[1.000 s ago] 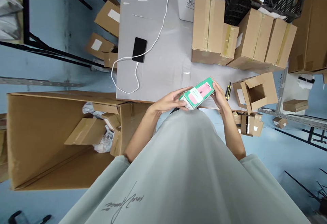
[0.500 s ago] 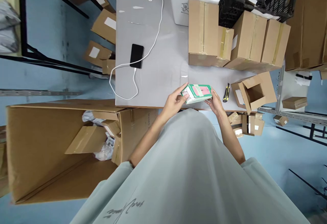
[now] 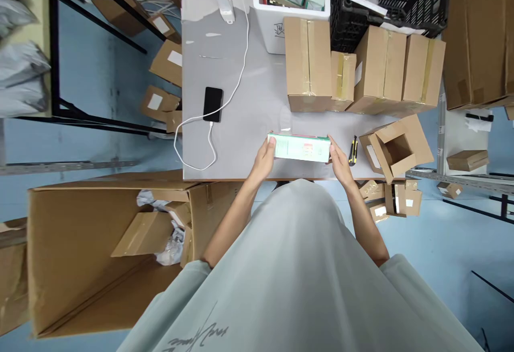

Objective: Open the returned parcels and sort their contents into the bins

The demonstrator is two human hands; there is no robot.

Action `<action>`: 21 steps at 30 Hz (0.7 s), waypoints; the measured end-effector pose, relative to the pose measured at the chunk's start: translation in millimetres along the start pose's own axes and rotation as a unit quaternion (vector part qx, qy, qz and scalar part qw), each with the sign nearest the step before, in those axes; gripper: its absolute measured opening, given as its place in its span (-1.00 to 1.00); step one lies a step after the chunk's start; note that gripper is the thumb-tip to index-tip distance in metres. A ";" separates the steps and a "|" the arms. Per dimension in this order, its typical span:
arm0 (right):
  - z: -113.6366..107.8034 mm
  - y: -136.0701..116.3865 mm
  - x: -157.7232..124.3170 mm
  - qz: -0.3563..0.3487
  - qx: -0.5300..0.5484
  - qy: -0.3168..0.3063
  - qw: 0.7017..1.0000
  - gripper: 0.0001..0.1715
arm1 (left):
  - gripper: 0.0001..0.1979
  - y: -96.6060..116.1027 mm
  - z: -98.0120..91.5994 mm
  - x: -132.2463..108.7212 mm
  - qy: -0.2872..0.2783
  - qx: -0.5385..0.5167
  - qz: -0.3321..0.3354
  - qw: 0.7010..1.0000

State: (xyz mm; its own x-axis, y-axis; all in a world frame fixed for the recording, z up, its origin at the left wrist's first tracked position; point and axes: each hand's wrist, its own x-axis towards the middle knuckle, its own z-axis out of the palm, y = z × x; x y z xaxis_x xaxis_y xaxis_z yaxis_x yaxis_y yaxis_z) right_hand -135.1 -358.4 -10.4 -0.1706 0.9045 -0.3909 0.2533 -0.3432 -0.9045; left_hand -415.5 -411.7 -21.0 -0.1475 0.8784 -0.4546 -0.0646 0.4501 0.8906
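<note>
Green-and-white box [image 3: 302,148] is gripped at its two ends by left hand [image 3: 264,160] and right hand [image 3: 339,163], above the tabletop [image 3: 249,132].

Parcel packing room or storeroom by look: pale worktable [image 3: 257,95] with row of 4 taped cartons [image 3: 377,68] at 2 o'clock, utility knife [image 3: 353,151] at 3 o'clock; big open carton [image 3: 68,245] at 8 o'clock, holding cardboard [image 3: 142,233] and crumpled wrap [image 3: 172,250]; rack [image 3: 53,36] with grey plastic bags [image 3: 22,74], labelled boxes [image 3: 165,63] at 10 o'clock
</note>
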 end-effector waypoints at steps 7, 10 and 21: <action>-18.7 -7.2 25.0 -0.038 -0.007 -0.012 0.999 0.11 | -0.04 -4.2 13.0 15.0 -0.039 -0.081 -0.084 0.992; -22.7 -5.3 38.1 -0.058 -0.016 0.002 0.998 0.04 | -0.04 -7.0 22.5 14.5 -0.052 -0.095 -0.099 0.989; -16.2 -43.8 120.1 -0.059 0.032 -0.047 0.997 -0.02 | 0.31 30.6 15.6 22.9 0.010 0.051 0.063 0.997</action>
State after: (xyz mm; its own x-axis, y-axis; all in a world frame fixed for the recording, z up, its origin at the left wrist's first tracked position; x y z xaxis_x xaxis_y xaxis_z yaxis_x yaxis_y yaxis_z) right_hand -151.2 -230.6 -14.9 -0.2851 0.9126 -0.2930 0.1654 -0.2542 -0.9529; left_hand -405.5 -375.3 -4.3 -0.1683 0.9257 -0.3388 0.0554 0.3521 0.9343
